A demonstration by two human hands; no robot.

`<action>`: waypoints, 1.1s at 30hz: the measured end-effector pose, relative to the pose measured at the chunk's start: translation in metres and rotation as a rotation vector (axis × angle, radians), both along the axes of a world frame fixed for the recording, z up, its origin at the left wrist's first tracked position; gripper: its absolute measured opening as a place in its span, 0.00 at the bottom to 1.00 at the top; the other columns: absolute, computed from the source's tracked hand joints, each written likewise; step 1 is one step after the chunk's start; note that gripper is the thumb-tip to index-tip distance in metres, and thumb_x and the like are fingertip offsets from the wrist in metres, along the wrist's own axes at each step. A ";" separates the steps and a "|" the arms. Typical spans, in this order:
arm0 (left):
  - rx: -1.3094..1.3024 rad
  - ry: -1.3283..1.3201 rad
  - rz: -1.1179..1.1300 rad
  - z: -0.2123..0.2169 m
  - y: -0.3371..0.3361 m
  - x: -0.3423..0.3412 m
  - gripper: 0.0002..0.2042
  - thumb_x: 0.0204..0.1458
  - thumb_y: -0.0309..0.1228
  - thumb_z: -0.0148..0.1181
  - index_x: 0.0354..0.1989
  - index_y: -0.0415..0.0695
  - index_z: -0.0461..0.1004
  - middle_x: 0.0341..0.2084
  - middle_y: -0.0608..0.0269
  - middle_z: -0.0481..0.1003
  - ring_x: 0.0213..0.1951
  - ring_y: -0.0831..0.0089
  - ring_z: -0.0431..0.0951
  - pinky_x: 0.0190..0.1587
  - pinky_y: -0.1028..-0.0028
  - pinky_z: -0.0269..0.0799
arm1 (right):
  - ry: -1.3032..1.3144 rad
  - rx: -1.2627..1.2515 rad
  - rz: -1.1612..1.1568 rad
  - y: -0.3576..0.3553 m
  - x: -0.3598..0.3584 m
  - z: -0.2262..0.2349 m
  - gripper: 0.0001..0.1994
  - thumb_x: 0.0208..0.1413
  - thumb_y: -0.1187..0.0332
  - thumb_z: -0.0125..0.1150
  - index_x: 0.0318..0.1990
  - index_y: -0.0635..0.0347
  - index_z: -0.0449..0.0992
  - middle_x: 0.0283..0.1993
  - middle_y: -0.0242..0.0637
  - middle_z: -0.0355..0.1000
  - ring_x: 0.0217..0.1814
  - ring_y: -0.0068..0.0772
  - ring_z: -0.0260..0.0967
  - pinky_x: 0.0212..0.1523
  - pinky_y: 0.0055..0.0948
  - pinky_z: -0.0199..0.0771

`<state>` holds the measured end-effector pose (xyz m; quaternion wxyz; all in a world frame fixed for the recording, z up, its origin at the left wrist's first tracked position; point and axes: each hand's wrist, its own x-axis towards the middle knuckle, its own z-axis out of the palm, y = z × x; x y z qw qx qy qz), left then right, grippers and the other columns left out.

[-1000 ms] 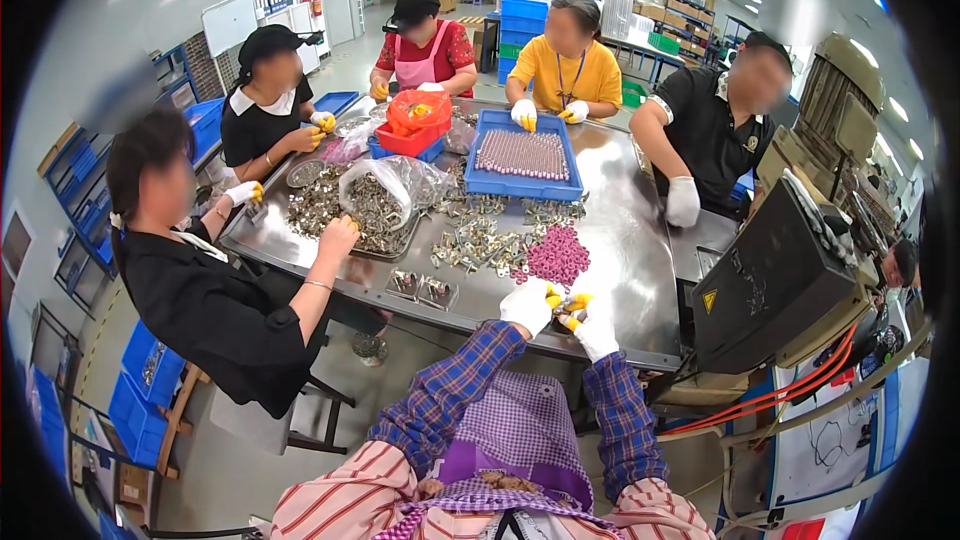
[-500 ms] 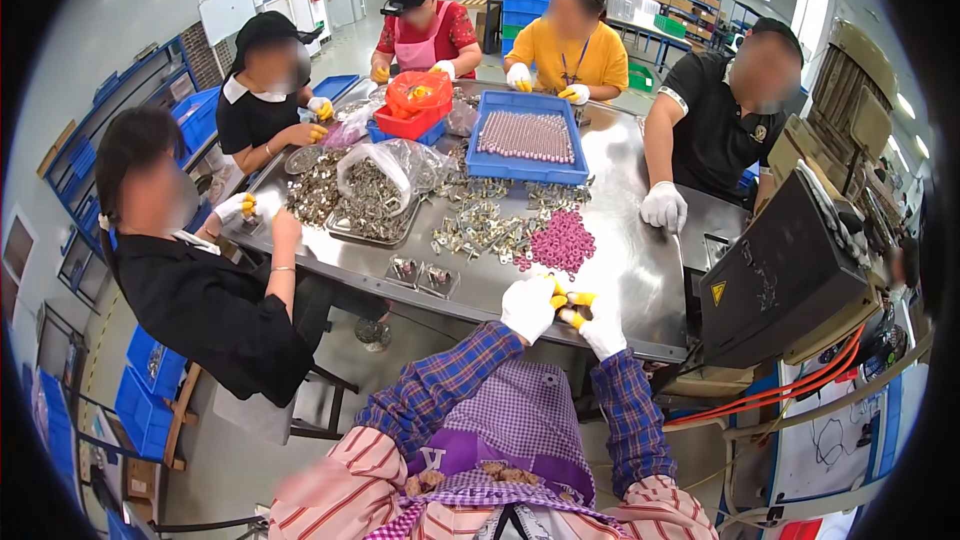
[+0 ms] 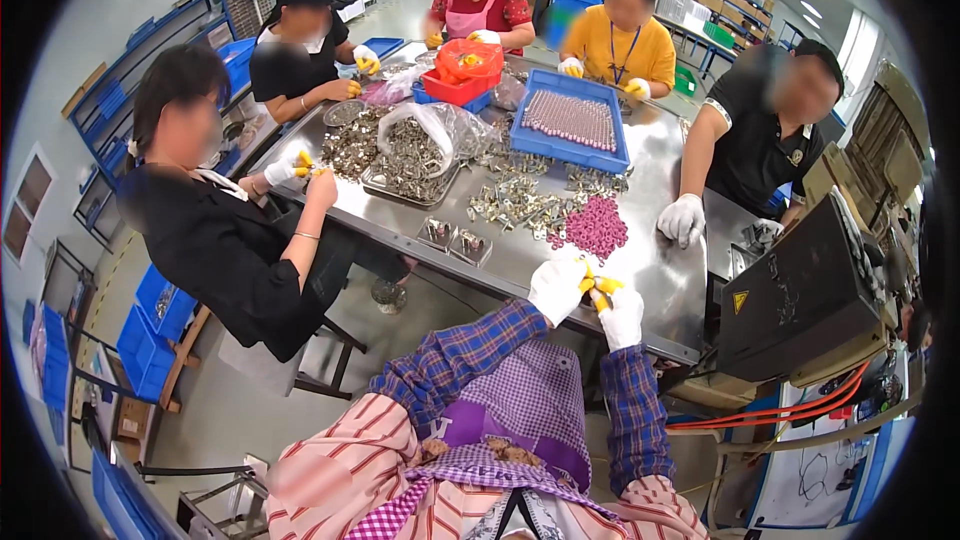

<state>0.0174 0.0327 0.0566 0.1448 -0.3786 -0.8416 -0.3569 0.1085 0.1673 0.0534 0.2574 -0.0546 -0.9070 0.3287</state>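
**Gloved hands meet at the table's near edge**

The left hand point(image 3: 556, 287) and right hand point(image 3: 622, 312), both in white gloves with yellow fingertips, are pressed together at the edge of the steel table point(image 3: 660, 270). Their fingers are curled around something too small to make out. At 12 o'clock from them, near, lies a heap of pink rings point(image 3: 590, 227); at 11 o'clock, loose metal parts point(image 3: 515, 205). Farther off at 12 stands a blue tray point(image 3: 570, 125).
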 end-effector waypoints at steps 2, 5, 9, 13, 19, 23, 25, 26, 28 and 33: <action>-0.006 0.130 0.040 -0.013 0.002 0.000 0.10 0.47 0.37 0.55 0.33 0.46 0.74 0.29 0.60 0.75 0.29 0.61 0.75 0.34 0.67 0.70 | 0.113 0.078 0.003 -0.009 0.006 -0.004 0.21 0.37 0.73 0.70 0.44 0.62 0.78 0.39 0.37 0.76 0.35 0.34 0.71 0.39 0.26 0.70; -0.039 0.177 0.044 -0.014 0.001 -0.001 0.10 0.47 0.38 0.55 0.33 0.46 0.74 0.30 0.60 0.75 0.30 0.61 0.76 0.34 0.68 0.70 | 0.126 0.151 0.003 -0.010 0.008 0.000 0.21 0.36 0.72 0.70 0.43 0.61 0.78 0.39 0.37 0.76 0.35 0.35 0.71 0.39 0.26 0.70; -0.119 0.074 -0.036 0.034 -0.020 0.002 0.13 0.49 0.40 0.55 0.37 0.46 0.75 0.32 0.61 0.76 0.31 0.63 0.77 0.36 0.69 0.71 | -0.014 0.239 -0.009 -0.004 0.014 0.013 0.21 0.35 0.71 0.71 0.43 0.60 0.78 0.39 0.37 0.76 0.35 0.36 0.71 0.39 0.27 0.71; 0.165 -0.381 0.377 0.088 -0.086 -0.037 0.16 0.47 0.39 0.57 0.43 0.48 0.76 0.36 0.57 0.77 0.31 0.60 0.77 0.35 0.65 0.72 | -0.123 0.388 -0.198 0.017 0.026 0.024 0.23 0.34 0.71 0.72 0.44 0.59 0.78 0.38 0.37 0.76 0.35 0.37 0.71 0.39 0.29 0.71; -0.116 -0.272 1.057 -0.003 -0.188 -0.146 0.25 0.55 0.50 0.49 0.54 0.46 0.70 0.36 0.53 0.78 0.32 0.53 0.78 0.35 0.61 0.72 | -0.390 0.471 -0.727 0.117 0.002 -0.001 0.24 0.45 0.52 0.65 0.49 0.51 0.74 0.41 0.38 0.73 0.40 0.40 0.71 0.41 0.35 0.71; -0.041 -0.449 0.834 -0.032 -0.185 -0.153 0.27 0.57 0.53 0.44 0.55 0.46 0.68 0.38 0.51 0.78 0.36 0.51 0.78 0.39 0.60 0.71 | -0.440 0.449 -0.932 0.153 -0.020 -0.002 0.22 0.47 0.50 0.63 0.48 0.49 0.74 0.42 0.38 0.73 0.40 0.41 0.70 0.40 0.37 0.71; -0.046 -0.461 0.839 -0.030 -0.180 -0.149 0.27 0.57 0.53 0.44 0.56 0.46 0.68 0.38 0.51 0.78 0.37 0.51 0.78 0.39 0.60 0.71 | -0.444 0.449 -0.936 0.156 -0.024 -0.002 0.22 0.48 0.50 0.63 0.48 0.49 0.74 0.42 0.38 0.72 0.40 0.41 0.70 0.40 0.37 0.72; -0.054 -0.466 0.844 -0.026 -0.177 -0.144 0.27 0.57 0.53 0.44 0.56 0.46 0.68 0.38 0.51 0.78 0.37 0.50 0.78 0.40 0.60 0.71 | -0.445 0.443 -0.939 0.154 -0.025 -0.002 0.22 0.48 0.50 0.62 0.48 0.49 0.73 0.42 0.37 0.72 0.40 0.41 0.70 0.40 0.37 0.72; -0.071 -0.478 0.853 -0.018 -0.171 -0.133 0.27 0.57 0.53 0.43 0.56 0.47 0.68 0.39 0.51 0.78 0.38 0.49 0.78 0.41 0.60 0.71 | -0.450 0.430 -0.948 0.152 -0.024 -0.004 0.22 0.48 0.51 0.62 0.49 0.49 0.73 0.43 0.37 0.72 0.40 0.40 0.71 0.40 0.37 0.72; -0.056 -0.450 0.783 -0.007 -0.140 -0.101 0.25 0.57 0.52 0.45 0.54 0.47 0.70 0.37 0.52 0.78 0.38 0.51 0.78 0.41 0.60 0.71 | -0.448 0.396 -0.958 0.153 -0.027 -0.002 0.21 0.49 0.51 0.61 0.49 0.48 0.73 0.44 0.36 0.72 0.40 0.41 0.71 0.40 0.36 0.72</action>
